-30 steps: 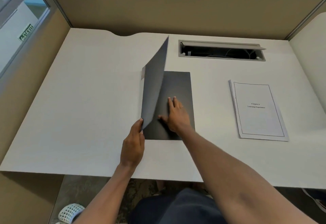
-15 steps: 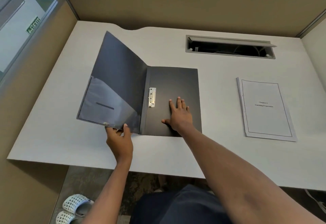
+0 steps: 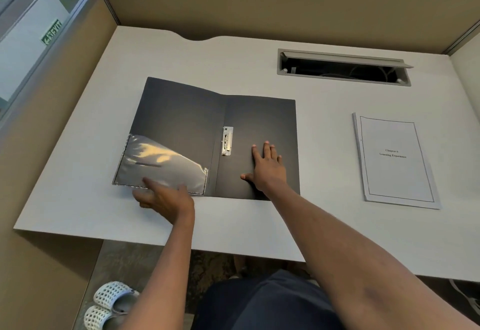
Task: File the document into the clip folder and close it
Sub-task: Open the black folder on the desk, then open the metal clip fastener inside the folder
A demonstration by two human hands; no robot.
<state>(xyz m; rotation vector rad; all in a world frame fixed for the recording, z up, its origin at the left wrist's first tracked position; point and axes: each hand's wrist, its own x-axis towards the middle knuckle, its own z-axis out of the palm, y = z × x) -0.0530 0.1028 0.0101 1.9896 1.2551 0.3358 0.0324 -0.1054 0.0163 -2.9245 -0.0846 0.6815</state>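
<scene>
A black clip folder (image 3: pixel 181 119) lies open and flat on the white desk (image 3: pixel 78 173). Its metal clip (image 3: pixel 227 140) sits just right of the spine. A clear plastic pocket (image 3: pixel 161 166) covers the lower part of the left cover. My left hand (image 3: pixel 163 196) hovers at the pocket's front edge with fingers spread, holding nothing. Flat on the right inner cover rests my right hand (image 3: pixel 267 168), fingers apart. The white stapled document (image 3: pixel 394 160) lies on the desk well to the right of the folder, untouched.
A grey cable slot (image 3: pixel 342 67) with its lid raised is set into the desk behind the folder. Tan partition walls enclose the desk at back and sides. A window is at the left. White perforated sandals (image 3: pixel 109 303) lie on the floor below.
My left hand swung the front cover from upright over to the left until it lay flat, then let go of it. The right hand stayed pressed on the right cover.
</scene>
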